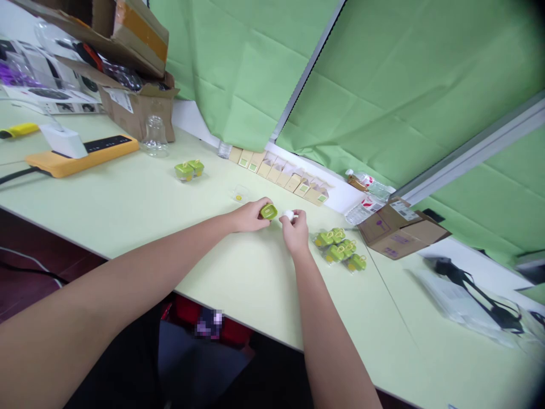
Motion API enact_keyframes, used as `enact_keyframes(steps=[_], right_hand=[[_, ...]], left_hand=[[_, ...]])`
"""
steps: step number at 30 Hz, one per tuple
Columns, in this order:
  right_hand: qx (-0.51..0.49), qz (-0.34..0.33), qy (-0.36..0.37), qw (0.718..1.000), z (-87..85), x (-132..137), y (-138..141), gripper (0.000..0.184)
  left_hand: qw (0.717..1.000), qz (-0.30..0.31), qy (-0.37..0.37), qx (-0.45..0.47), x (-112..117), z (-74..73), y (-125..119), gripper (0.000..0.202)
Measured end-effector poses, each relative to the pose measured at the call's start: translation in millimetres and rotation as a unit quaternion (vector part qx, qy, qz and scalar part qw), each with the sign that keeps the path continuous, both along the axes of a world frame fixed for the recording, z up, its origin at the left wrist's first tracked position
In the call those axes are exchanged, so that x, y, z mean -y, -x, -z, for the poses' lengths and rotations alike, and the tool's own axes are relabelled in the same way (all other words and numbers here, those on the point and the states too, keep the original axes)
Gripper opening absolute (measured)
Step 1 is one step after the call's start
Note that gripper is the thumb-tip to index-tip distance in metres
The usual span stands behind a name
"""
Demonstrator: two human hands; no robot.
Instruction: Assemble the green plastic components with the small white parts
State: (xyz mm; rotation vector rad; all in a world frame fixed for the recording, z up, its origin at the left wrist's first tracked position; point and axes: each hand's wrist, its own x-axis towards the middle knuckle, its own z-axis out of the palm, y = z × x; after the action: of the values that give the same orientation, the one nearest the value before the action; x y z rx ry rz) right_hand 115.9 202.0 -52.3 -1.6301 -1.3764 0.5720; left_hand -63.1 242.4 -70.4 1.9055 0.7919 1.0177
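Note:
Over the middle of the pale table, my left hand (252, 216) is closed around a small green case (268, 212), whose hollow side faces up toward me. Close by on its right, my right hand (297, 234) pinches a small white piece (288, 215); its exact kind is too small to tell. A narrow gap lies between the case and the white piece. Just beyond my left hand sits a clear plastic shell (240, 194) with a yellow spot in it. To the right of my right hand stands a group of green-lidded clear cases (339, 247) with yellow loops.
Two more green-lidded cases (189, 170) stand at the left. A row of small cardboard boxes (279, 173) lines the back edge. Farther left are an orange power strip (85, 156) and a clear bottle (155, 136); a carton (400, 227) and plastic bottles (368, 199) stand at right.

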Motion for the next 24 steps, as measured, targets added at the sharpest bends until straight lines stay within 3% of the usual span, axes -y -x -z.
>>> enact_keyframes(steps=[3,7,11,14,16,19,21,24], right_hand=[[0.162,0.042,-0.008,0.986,0.2,2,-3,0.033],[0.304,0.016,0.064,0.951,1.1,4,-2,0.03],[0.362,0.027,0.084,0.928,1.1,8,0,0.041],[0.377,0.05,0.034,0.924,-2.0,11,1,0.049],[0.362,0.034,-0.043,0.931,-4.9,12,3,0.045],[0.273,-0.068,-0.125,0.951,-7.7,12,10,0.03],[0.179,-0.122,-0.119,0.969,-7.5,11,16,0.022],[0.042,-0.117,-0.088,0.988,-5.2,8,21,0.017]], left_hand=[[0.996,0.015,0.083,0.041,-5,2.6,-5,0.023],[0.989,0.016,0.142,0.027,-9,4.9,-9,0.012],[0.987,0.009,0.154,0.035,-12,6.2,-11,0.009],[0.977,-0.004,0.2,0.071,-13,4.3,-12,0.005],[0.97,-0.007,0.224,0.094,-12,1.6,-13,0.005],[0.96,0.011,0.246,0.135,-9,-3.1,-13,0.007],[0.95,0.019,0.261,0.17,-7,-6.2,-13,0.008],[0.928,0.022,0.293,0.227,-6,-10.6,-12,0.012]])
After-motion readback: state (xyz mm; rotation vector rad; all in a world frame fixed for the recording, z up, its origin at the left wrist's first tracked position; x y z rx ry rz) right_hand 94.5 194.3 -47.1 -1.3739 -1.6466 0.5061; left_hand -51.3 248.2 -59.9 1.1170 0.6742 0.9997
